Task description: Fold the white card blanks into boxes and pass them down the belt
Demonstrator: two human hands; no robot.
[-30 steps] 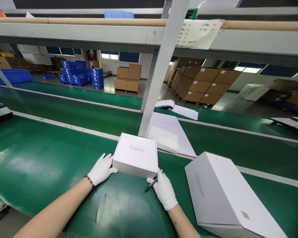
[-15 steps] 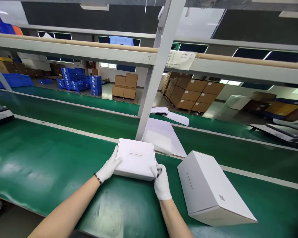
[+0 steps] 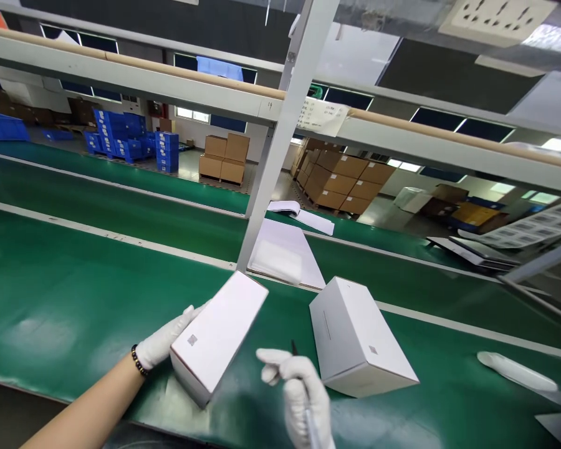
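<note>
My left hand (image 3: 171,337), in a white glove, grips the left side of a white cardboard box (image 3: 224,327). The box is tilted, with a long face carrying a small grey square label turned up. Its far fingers are hidden behind the box. To the right of that box and apart from it, my gloved right hand (image 3: 302,393) is closed around a slim pen-like tool (image 3: 311,429). A dark tip sticks up past the fingers, and a pale shaft runs down the palm. A second white box (image 3: 362,340) with a similar label rests just right of this hand.
Green work surface (image 3: 98,280) runs across the view. Behind the boxes, white sheets (image 3: 287,240) lie by a slanting metal post (image 3: 280,137). A rolled white sleeve (image 3: 517,371) lies at right. Brown cartons (image 3: 339,181) and blue crates (image 3: 121,134) stand beyond.
The held box has turned from lying broad face up to a tilted, narrow-face-up position. My right hand has left it and moved down, toward me. The view has shifted right.
</note>
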